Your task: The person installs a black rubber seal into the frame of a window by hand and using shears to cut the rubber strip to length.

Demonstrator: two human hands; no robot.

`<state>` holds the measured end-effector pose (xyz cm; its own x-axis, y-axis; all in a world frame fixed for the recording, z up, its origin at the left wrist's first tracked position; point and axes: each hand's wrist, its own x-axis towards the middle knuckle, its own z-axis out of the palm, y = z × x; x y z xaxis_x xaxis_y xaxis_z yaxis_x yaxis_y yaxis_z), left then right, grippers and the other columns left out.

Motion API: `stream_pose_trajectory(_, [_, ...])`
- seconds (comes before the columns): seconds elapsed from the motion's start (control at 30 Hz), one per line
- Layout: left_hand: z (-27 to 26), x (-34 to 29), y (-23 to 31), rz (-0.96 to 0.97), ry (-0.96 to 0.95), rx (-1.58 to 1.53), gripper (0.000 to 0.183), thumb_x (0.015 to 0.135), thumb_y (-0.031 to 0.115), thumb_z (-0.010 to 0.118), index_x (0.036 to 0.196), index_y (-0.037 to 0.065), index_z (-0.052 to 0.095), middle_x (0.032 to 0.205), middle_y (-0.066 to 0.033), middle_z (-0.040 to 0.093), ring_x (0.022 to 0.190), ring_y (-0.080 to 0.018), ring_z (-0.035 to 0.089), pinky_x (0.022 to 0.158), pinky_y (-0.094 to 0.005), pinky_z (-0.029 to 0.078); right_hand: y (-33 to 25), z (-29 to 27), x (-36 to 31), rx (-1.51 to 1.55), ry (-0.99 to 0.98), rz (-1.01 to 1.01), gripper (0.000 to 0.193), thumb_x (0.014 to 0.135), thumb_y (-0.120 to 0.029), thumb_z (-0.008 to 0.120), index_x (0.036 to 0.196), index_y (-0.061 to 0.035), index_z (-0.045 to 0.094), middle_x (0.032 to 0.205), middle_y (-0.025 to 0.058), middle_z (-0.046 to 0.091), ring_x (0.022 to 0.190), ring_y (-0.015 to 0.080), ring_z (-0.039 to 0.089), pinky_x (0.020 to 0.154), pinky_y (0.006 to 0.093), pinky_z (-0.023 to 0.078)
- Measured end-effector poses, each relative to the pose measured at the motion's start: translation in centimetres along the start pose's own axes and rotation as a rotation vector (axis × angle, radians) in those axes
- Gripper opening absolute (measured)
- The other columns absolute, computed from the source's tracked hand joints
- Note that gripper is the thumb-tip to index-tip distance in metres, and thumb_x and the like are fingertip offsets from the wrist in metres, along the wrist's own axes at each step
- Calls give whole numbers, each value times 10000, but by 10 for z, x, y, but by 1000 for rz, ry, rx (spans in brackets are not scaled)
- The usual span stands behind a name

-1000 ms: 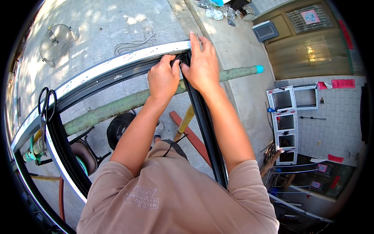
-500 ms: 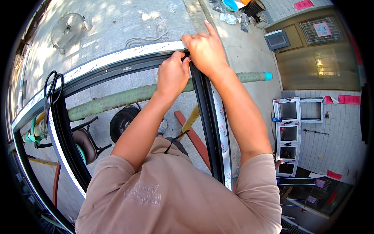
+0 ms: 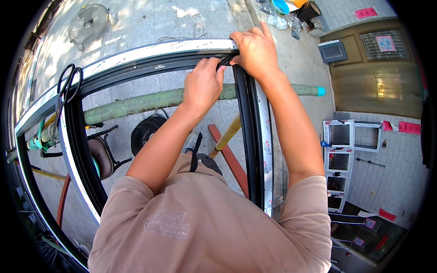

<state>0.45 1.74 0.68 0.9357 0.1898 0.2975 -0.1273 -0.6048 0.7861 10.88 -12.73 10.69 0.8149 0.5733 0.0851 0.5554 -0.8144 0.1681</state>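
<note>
Left hand (image 3: 202, 86) pinches black rubber gasket strip (image 3: 226, 59) at far right corner of window frame (image 3: 136, 57); right hand (image 3: 256, 50) presses flat on corner. Risk — strip kinks or pops from groove if pushed unevenly.

One window frame (image 3: 154, 57), one scissors (image 3: 66, 88), one green pipe (image 3: 150, 101), one fan (image 3: 88, 22) — perhaps more beyond.

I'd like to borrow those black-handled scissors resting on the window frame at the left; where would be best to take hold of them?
Take the scissors by the two handle loops, coming from above. The loops lie flat and open on top of the window frame, at the end pointing away from the person, while the blades run down along the frame's left bar. Both the left hand and right hand are busy at the frame's far corner.
</note>
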Motion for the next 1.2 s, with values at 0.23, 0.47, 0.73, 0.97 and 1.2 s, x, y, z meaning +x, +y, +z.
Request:
stream_pose_trajectory(0.23, [6,5,1,-45,104,-16,199,1039,213,780,1141,49,831,1047,-191,808,949,-428,780,849,-486,617,25,35,-67,732,305,419,1080,755,-365,1036,1651,-32,532,1590,295,608,1474,466,593,1258,506,463])
stream_pose_trajectory(0.47, [6,11,-1,-35,142,-8,199,1032,207,786,1112,33,838,1032,-204,818,946,-415,791,844,-460,616,3,30,-77,793,27,540,812,824,-291,901,1490,62,601,1280,317,776,1233,473,751,1070,502,577])
stream_pose_trajectory(0.73, [12,15,2,-5,167,31,182,1018,207,768,1063,43,831,997,-190,809,915,-430,776,826,-509,616,4,31,-78,772,28,543,757,819,-310,905,1426,52,633,1205,318,788,1171,504,756,1031,533,587])
stream_pose_trajectory(0.97, [9,17,-1,-35,141,-49,210,1017,219,774,1071,27,839,1025,-209,821,936,-424,790,855,-491,621,2,41,-70,562,268,433,954,820,-336,969,1600,23,552,1524,310,655,1436,490,610,1200,517,500])
stream_pose_trajectory(1.2, [7,16,-1,-60,136,-81,216,1015,229,763,1039,28,840,1008,-211,820,934,-428,789,860,-505,623,19,20,-23,263,229,-38,620,832,-234,964,1415,-152,771,1371,135,772,1446,367,617,1303,538,400])
